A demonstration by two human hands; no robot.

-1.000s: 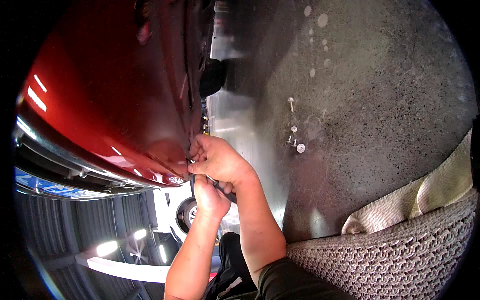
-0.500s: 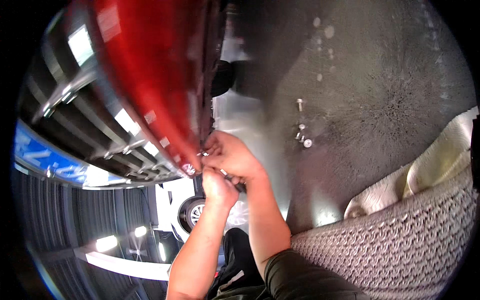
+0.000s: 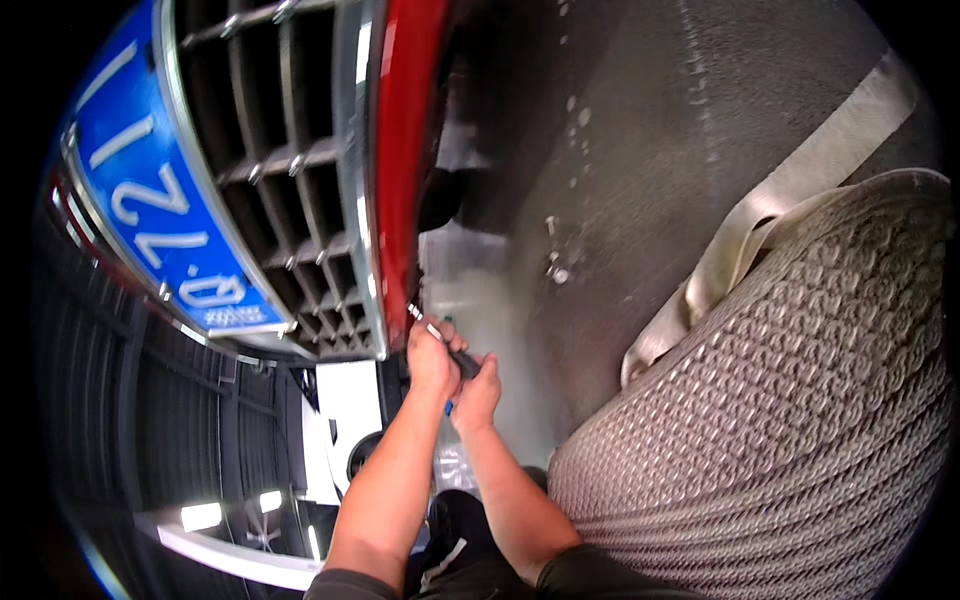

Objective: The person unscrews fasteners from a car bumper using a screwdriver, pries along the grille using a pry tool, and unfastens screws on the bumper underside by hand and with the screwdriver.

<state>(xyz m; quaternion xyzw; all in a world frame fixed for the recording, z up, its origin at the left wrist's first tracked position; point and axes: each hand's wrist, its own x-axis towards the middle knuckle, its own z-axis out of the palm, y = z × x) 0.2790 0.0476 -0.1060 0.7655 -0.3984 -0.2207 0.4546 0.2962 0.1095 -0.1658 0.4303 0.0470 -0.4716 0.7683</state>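
My left hand (image 3: 432, 365) is closed around a slim tool (image 3: 433, 330) with a metal shaft and dark handle, whose end reaches the lower edge of the red bumper (image 3: 396, 200) beside the chrome-framed grille (image 3: 285, 150). My right hand (image 3: 477, 398), just right of and slightly below the left, is closed on the tool's dark handle. A small blue object shows below the handle between my hands; I cannot make out what it is.
A blue plate (image 3: 165, 190) is on the car's front. Small metal fasteners (image 3: 560, 272) lie on the grey floor (image 3: 630, 150). A pale strap (image 3: 740, 240) and a large textured woven surface (image 3: 760, 400) fill the right side. A white vehicle (image 3: 340, 395) stands behind my left arm.
My right hand has dropped from the bumper edge, above my left hand, onto the handle. The view has shifted, bringing much more grille, plate and textured surface into sight.
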